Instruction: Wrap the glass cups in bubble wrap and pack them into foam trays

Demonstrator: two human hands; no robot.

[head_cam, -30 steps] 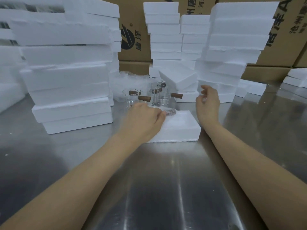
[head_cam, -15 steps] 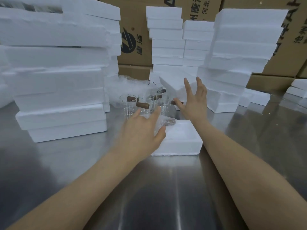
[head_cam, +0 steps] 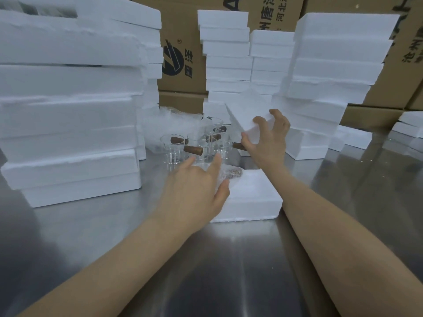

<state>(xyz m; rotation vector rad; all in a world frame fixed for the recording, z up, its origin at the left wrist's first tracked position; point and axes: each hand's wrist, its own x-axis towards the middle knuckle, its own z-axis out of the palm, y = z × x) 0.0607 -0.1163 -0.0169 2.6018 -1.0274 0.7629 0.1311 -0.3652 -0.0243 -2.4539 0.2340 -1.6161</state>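
CHANGE: foam piece (head_cam: 248, 115) behind foam tray (head_cam: 251, 197) now grasped by right hand (head_cam: 266, 143) | left hand (head_cam: 194, 191) lifted, fingers spread | MEANING: covering judged next

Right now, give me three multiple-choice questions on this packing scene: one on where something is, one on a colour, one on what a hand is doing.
1. Where do the unwrapped glass cups stand?
A. on the steel table behind the foam tray
B. on top of the left foam stack
C. inside a cardboard box

2. What colour are the cups' handles?
A. white
B. brown
C. blue

3. What is the right hand doing?
A. resting flat on the table
B. holding a cup
C. gripping a tilted foam piece

Answers:
1 A, they stand on the table beyond the foam tray.
2 B, the handles look wood brown.
3 C, its fingers curl round the foam piece.
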